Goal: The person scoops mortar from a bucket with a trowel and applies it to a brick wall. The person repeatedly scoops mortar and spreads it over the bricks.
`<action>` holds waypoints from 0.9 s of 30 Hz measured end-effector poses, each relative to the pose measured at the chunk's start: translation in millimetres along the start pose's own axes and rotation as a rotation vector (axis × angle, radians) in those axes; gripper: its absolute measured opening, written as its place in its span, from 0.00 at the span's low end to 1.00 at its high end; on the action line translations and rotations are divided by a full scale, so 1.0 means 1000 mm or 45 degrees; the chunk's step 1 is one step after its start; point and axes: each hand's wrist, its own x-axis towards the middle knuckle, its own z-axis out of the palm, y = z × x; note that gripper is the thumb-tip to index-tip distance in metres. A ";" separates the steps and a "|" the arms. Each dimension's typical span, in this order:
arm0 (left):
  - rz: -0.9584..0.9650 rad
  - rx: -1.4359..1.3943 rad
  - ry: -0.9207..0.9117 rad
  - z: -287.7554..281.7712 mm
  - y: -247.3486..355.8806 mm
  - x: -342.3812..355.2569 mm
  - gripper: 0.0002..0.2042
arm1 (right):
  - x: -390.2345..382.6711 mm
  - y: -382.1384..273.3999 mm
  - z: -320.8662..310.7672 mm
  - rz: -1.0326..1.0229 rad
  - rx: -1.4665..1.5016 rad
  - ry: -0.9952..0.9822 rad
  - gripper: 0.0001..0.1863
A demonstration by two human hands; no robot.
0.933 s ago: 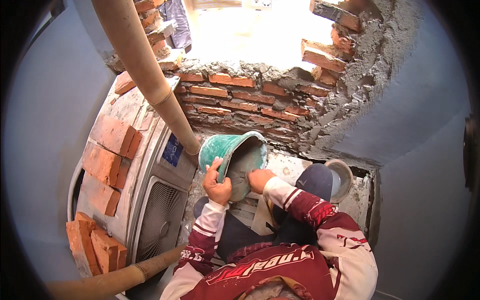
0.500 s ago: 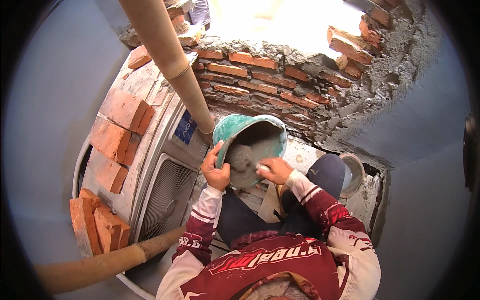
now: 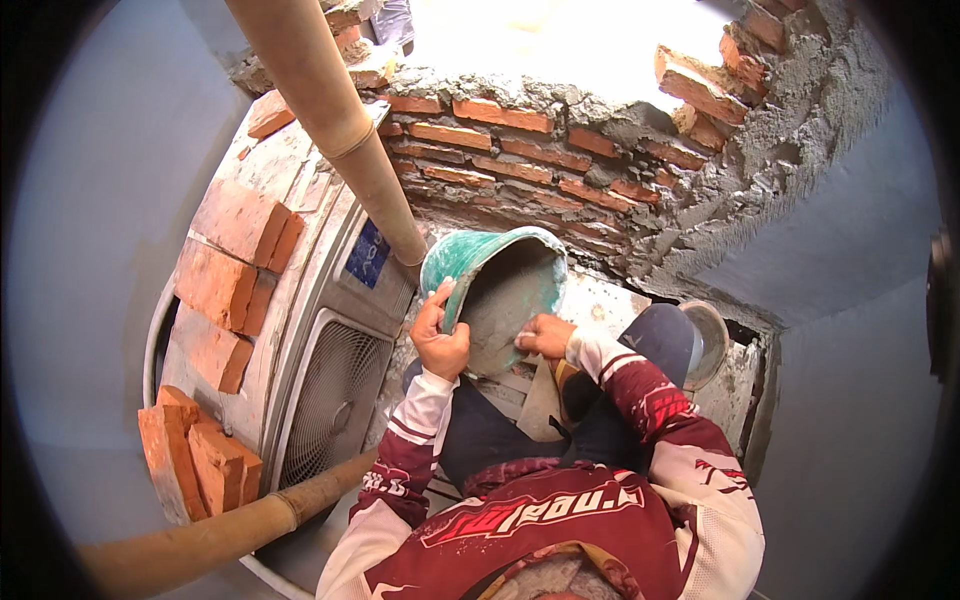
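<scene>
A green bucket, smeared with dried mortar, is tilted with its mouth toward me. Wet grey mortar lies along its inside. My left hand is closed on the left rim, thumb inside and fingers outside. At the lower right of the mouth, my right hand is closed around the handle of a small hand tool. Only a bit of its pale handle shows; its working end is hidden in the bucket.
A bamboo pole slants down just left of the bucket; another bamboo pole crosses the lower left. Several loose bricks lie on an air conditioner unit. A rough brick wall stands ahead. A round pale container sits by my right knee.
My right hand has turned and drawn slightly, hiding most of the pale handle. The mortar lump seen inside the bucket now looks spread flatter. My left hand keeps its hold on the rim.
</scene>
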 end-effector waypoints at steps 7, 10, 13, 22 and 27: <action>-0.650 -0.554 0.343 0.000 -0.035 0.001 0.14 | -0.030 -0.014 -0.047 0.060 0.301 -0.095 0.18; -0.724 -0.538 0.402 0.003 -0.052 -0.012 0.17 | -0.053 -0.033 -0.074 -0.123 -0.322 0.125 0.20; -0.685 -0.570 0.335 0.022 -0.041 -0.012 0.25 | -0.061 -0.038 -0.076 -0.112 -0.862 0.268 0.19; -0.248 -0.209 -0.033 0.024 -0.008 -0.011 0.21 | -0.039 -0.013 -0.019 -0.007 -0.699 0.311 0.14; -0.169 -0.156 -0.066 0.014 -0.033 -0.013 0.25 | -0.019 0.000 -0.013 0.080 0.143 -0.112 0.17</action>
